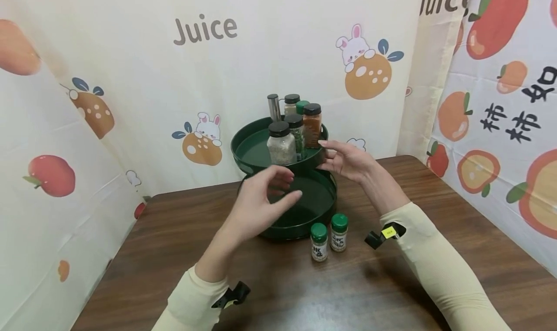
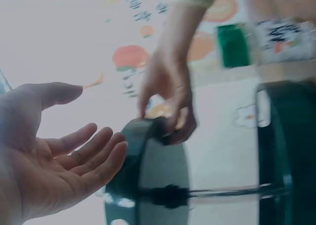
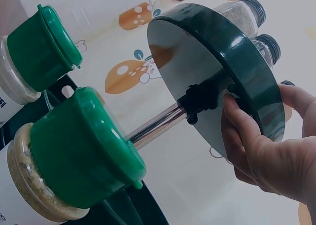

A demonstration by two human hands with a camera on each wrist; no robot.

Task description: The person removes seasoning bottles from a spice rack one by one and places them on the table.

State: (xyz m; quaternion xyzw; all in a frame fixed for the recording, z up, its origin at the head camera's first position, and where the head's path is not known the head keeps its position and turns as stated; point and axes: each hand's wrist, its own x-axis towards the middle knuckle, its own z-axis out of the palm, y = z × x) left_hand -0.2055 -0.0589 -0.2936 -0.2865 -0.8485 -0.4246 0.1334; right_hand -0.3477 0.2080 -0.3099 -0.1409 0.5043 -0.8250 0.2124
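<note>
The right hand [image 1: 348, 162] grips the upper tray [image 1: 251, 149]. The left hand [image 1: 256, 205] is near it, fingers loosely bent.

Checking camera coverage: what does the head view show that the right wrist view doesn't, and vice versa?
Only head: the wood-grain tabletop and the "Juice" lettering.

Only right wrist: the underside of the upper green tray and the black collar beneath it.

Both: the right hand gripping that tray's rim, and two green-capped seasoning bottles.
</note>
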